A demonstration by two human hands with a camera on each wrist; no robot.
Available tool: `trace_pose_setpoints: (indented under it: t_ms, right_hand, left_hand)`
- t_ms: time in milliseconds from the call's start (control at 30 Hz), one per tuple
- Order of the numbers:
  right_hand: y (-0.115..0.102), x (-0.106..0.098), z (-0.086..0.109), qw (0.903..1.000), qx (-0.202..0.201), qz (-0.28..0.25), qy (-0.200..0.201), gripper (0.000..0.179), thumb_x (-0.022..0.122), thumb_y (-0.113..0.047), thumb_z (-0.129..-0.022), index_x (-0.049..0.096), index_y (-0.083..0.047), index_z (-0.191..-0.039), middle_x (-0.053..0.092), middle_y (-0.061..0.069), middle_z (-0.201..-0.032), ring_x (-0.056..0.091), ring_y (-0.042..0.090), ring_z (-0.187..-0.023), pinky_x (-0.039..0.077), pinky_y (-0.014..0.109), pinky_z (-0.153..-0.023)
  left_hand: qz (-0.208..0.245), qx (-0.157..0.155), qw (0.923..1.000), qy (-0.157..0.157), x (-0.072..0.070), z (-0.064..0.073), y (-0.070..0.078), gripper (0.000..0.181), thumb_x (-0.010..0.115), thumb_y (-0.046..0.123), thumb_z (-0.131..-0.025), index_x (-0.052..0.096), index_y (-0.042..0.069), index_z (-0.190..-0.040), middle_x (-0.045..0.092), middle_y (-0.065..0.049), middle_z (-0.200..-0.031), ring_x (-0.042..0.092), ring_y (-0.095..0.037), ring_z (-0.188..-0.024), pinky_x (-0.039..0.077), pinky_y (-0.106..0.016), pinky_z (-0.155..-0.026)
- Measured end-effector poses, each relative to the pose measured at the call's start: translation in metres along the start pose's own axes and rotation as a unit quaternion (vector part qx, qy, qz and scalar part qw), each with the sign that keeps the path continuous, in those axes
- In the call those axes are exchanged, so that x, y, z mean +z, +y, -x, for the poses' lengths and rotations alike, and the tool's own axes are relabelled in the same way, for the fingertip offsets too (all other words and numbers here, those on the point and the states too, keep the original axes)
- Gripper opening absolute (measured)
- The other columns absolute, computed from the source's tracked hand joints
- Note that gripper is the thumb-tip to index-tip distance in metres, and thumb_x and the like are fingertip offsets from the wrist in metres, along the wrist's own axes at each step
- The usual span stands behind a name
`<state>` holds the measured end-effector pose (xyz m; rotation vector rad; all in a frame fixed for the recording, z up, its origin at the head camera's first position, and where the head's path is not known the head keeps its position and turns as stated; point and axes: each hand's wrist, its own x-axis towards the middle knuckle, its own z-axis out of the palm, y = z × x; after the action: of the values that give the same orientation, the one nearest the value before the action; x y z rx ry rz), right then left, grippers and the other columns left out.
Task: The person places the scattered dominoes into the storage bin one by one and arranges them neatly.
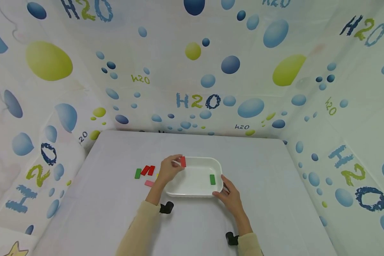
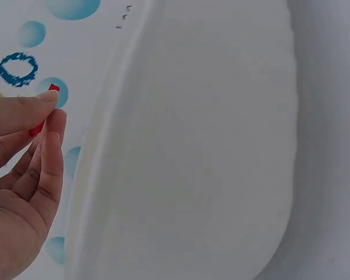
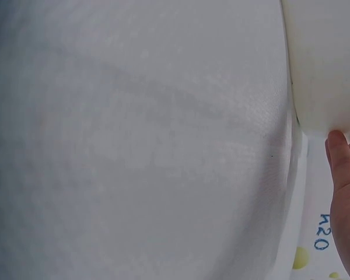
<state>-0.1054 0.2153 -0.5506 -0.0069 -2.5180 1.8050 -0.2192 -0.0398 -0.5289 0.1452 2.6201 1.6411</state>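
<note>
Between the thumb and fingertips of my left hand point(image 1: 169, 170) is a small red rectangular block point(image 1: 183, 162), held above the left end of a white tray point(image 1: 192, 182). The left wrist view shows the same pinch, with the red block point(image 2: 37, 129) mostly covered by the fingers. A green block point(image 1: 212, 179) lies inside the tray near its right end. My right hand point(image 1: 232, 197) holds the tray's near right corner, thumb on the front edge and fingers along the right side. In the right wrist view, fingertips touch the tray's edge point(image 3: 329, 70).
Left of the tray, a green block point(image 1: 138, 173), two red blocks point(image 1: 151, 170) and a pink block point(image 1: 149, 183) lie on the white table point(image 1: 259, 160). A yellow piece point(image 1: 157, 175) shows partly behind my left hand. Printed curtains point(image 1: 192, 81) rise at the table's back and sides.
</note>
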Motion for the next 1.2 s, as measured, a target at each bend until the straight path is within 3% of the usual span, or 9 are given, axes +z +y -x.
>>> trace_pose_setpoints:
  t_ms: [233, 500, 867, 1200]
  right_hand:
    - [0.001, 0.000, 0.000, 0.9999, -0.008, 0.013, 0.005, 0.079, 0.078, -0.006, -0.079, 0.038, 0.005, -0.146, 0.040, 0.027, -0.148, 0.045, 0.044, -0.133, 0.046, 0.039, -0.099]
    - [0.036, 0.005, -0.009, 0.9995, -0.007, 0.020, 0.024, 0.080, 0.079, -0.012, -0.079, 0.040, -0.006, -0.148, 0.040, 0.019, -0.151, 0.045, 0.039, -0.135, 0.046, 0.035, -0.099]
    - [0.042, 0.005, -0.011, 0.9997, -0.014, -0.003, 0.021, 0.081, 0.082, -0.020, -0.077, 0.043, -0.011, -0.148, 0.043, 0.016, -0.150, 0.047, 0.038, -0.134, 0.047, 0.031, -0.097]
    - [0.038, 0.006, -0.010, 0.9996, -0.018, 0.002, 0.020, 0.080, 0.081, -0.017, -0.078, 0.043, -0.008, -0.147, 0.042, 0.018, -0.150, 0.047, 0.039, -0.133, 0.046, 0.033, -0.099]
  left_hand:
    - [-0.026, 0.015, 0.9986, -0.043, 0.029, -0.003, 0.004, 0.052, 0.077, 0.002, -0.079, 0.063, 0.006, -0.129, 0.066, -0.013, -0.107, 0.063, -0.018, -0.082, 0.050, -0.025, -0.065]
    - [-0.015, 0.031, 0.9972, -0.066, 0.055, -0.002, 0.007, 0.052, 0.078, -0.002, -0.076, 0.064, 0.002, -0.126, 0.067, -0.015, -0.099, 0.063, -0.019, -0.081, 0.052, -0.026, -0.067]
    - [-0.006, 0.003, 0.9970, -0.078, 0.081, -0.003, 0.006, 0.051, 0.077, -0.005, -0.074, 0.066, 0.001, -0.123, 0.066, -0.013, -0.090, 0.062, -0.019, -0.076, 0.052, -0.025, -0.064]
    - [-0.036, -0.021, 0.9951, -0.090, 0.095, 0.001, 0.009, 0.049, 0.077, -0.002, -0.075, 0.067, 0.001, -0.122, 0.064, -0.010, -0.084, 0.053, -0.016, -0.073, 0.047, -0.025, -0.065]
